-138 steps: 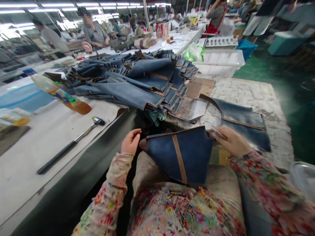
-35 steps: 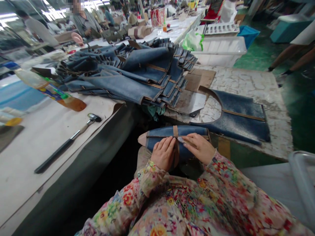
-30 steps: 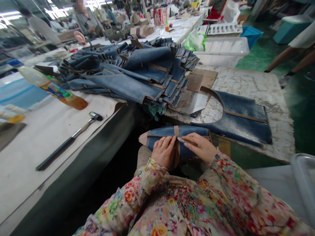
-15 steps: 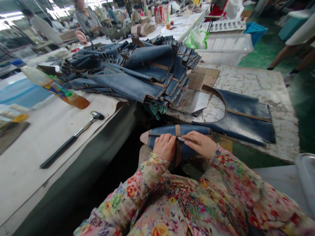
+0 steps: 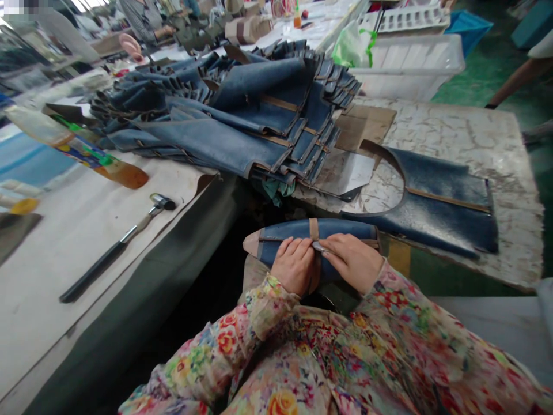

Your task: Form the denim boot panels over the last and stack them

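Across my lap lies a blue leather piece (image 5: pixel 276 249) with a pale pointed end, a dark seam along it and a tan strip (image 5: pixel 314 227) running over its middle. My left hand (image 5: pixel 295 266) is closed on it, fingers curled against the seam beside the strip. From the right, my right hand (image 5: pixel 355 260) pinches a small silvery tool (image 5: pixel 318 246) with a flat tip, its exact kind unclear. That tip touches the seam close to my left fingertips. The underside of the leather piece is hidden by my hands.
A large heap of blue leather pieces (image 5: pixel 207 127) lies ahead. One cut piece (image 5: pixel 449 196) rests on the worn board (image 5: pixel 458 129) at right. On the left table (image 5: pixel 82 230) are a hammer (image 5: pixel 116 248) and a bottle of amber liquid (image 5: pixel 125 173). A white crate (image 5: pixel 415 63) stands beyond.
The view has shifted slightly, so the surroundings sit a little differently. Both hands stay at the strip, and the silvery tool's tip remains on the seam, its angle slightly changed.
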The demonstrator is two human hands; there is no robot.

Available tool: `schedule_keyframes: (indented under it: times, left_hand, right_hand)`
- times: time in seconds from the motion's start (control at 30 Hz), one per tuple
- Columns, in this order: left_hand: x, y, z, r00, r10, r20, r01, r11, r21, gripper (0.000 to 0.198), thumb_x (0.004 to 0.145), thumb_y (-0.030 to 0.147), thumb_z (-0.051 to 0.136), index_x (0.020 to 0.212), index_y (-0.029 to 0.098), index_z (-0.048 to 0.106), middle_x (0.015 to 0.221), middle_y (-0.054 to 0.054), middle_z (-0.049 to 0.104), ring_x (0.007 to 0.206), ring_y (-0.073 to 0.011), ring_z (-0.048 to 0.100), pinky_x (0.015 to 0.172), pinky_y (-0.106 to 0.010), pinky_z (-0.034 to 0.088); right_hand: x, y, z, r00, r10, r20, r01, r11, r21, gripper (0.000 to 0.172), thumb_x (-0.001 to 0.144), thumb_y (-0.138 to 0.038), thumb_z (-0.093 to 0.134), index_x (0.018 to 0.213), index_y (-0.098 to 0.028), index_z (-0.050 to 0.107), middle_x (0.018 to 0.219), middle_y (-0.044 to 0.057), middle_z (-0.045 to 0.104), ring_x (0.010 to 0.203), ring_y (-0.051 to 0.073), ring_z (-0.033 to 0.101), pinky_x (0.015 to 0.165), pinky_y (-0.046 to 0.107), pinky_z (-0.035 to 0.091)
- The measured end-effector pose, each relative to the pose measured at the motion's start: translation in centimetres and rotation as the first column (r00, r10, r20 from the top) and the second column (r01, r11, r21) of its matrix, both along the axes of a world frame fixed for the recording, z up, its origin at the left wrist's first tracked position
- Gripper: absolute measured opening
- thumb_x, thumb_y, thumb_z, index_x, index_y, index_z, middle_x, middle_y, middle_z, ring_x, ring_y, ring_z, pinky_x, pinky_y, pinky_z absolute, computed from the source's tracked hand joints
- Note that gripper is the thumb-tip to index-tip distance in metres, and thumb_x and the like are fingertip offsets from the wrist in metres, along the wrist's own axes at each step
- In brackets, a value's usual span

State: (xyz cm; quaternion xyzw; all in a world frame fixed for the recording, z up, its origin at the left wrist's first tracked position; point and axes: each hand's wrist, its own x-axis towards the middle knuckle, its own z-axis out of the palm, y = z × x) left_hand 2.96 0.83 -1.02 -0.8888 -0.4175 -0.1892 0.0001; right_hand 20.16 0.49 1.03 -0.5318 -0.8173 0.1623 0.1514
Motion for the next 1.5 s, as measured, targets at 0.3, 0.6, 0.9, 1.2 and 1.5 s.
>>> schedule_keyframes:
  times: [0.3,0.6,0.9,1.2,1.5]
  left_hand:
    - [-0.5,-0.3,-0.1,1.0,0.012,-0.008,-0.012,1.0,0.0,0.025,0.084,0.021,0.045,0.107,0.019,0.053,0.116,-0.001,0.059,0.105,-0.0163,0.051,0.094,-0.035,0.032]
    - [-2.7,-0.5,0.2,0.995,0.101,0.021,-0.103,0.99,0.098,0.024,0.085,0.022,0.045,0.106,0.02,0.056,0.109,-0.001,0.063,0.1,-0.0159,0.054,0.091,-0.035,0.032]
    - [-3.8,-0.8,0.1,0.991,0.132,-0.012,-0.131,0.989,0.069,0.029,0.086,0.022,0.043,0.113,0.02,0.054,0.113,-0.002,0.061,0.104,-0.0157,0.052,0.093,-0.033,0.03]
    - [-7.4,-0.6,0.4,0.964,0.264,-0.023,-0.261,0.961,0.097,0.028,0.086,0.023,0.044,0.11,0.02,0.057,0.11,-0.003,0.063,0.1,-0.0168,0.055,0.091,-0.034,0.03]
    - [-9.4,-0.8,-0.3,0.911,0.41,-0.041,-0.405,0.91,0.093,0.029,0.086,0.029,0.043,0.109,0.019,0.059,0.11,-0.007,0.062,0.099,-0.0206,0.054,0.089,-0.037,0.035]
  right_hand:
    - [-0.4,0.2,-1.3,0.996,-0.031,0.084,0.018,0.989,0.148,0.03,0.088,-0.021,0.038,0.109,-0.014,0.057,0.104,0.007,0.059,0.092,0.019,0.049,0.085,0.033,0.044]
    - [0.9,0.5,-0.8,0.994,0.112,-0.009,-0.107,0.966,0.234,0.03,0.086,-0.02,0.041,0.111,-0.015,0.058,0.109,0.007,0.059,0.096,0.019,0.048,0.087,0.036,0.043]
    - [-3.3,1.4,-0.8,0.983,0.147,0.107,-0.167,0.961,0.221,0.028,0.086,-0.02,0.044,0.107,-0.015,0.061,0.106,0.006,0.061,0.094,0.019,0.049,0.083,0.031,0.046]
    - [-7.4,3.0,-0.8,0.964,0.234,0.127,-0.253,0.954,0.163,0.032,0.089,-0.02,0.035,0.111,-0.016,0.058,0.11,0.007,0.059,0.097,0.019,0.048,0.083,0.03,0.044]
    - [-10.3,4.2,0.0,0.946,0.298,0.125,-0.311,0.945,0.101,0.03,0.088,-0.021,0.036,0.109,-0.017,0.058,0.108,0.008,0.058,0.094,0.019,0.047,0.075,0.029,0.045]
